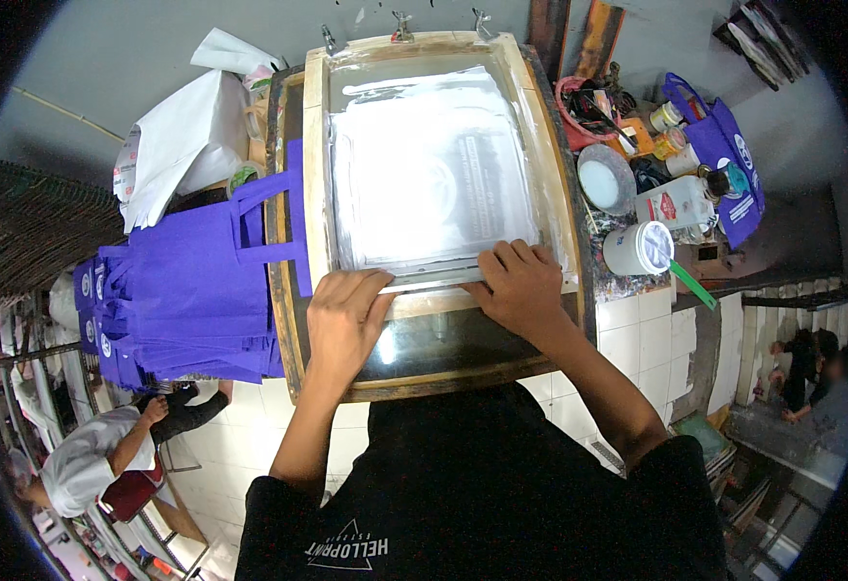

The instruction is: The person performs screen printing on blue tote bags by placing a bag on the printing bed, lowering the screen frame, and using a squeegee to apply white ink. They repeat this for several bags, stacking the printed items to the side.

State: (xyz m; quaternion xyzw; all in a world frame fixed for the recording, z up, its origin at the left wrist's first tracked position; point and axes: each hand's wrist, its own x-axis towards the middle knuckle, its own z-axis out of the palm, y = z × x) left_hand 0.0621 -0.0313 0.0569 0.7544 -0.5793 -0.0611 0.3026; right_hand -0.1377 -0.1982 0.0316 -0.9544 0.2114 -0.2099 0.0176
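Clamped at its far edge, a wooden-framed printing screen point(316, 145) lies on the dark-edged table point(424, 344). White ink point(424, 165) coats much of its mesh, with a faint round mark and lines showing through. A squeegee point(433, 275) spans the screen's near end. My left hand point(344, 315) closes round its left end, and my right hand point(524, 286) grips the right end with fingers curled over it. From under the frame's left side, part of a purple bag point(297, 218) sticks out; the rest is hidden.
Left of the table are stacked purple bags point(191, 290) and white sheets point(191, 136). At right stand a white tub point(627, 252) with a green-handled tool point(692, 283), a bowl point(606, 181), bottles and jars. One person point(94, 455) sits lower left; others are at far right.
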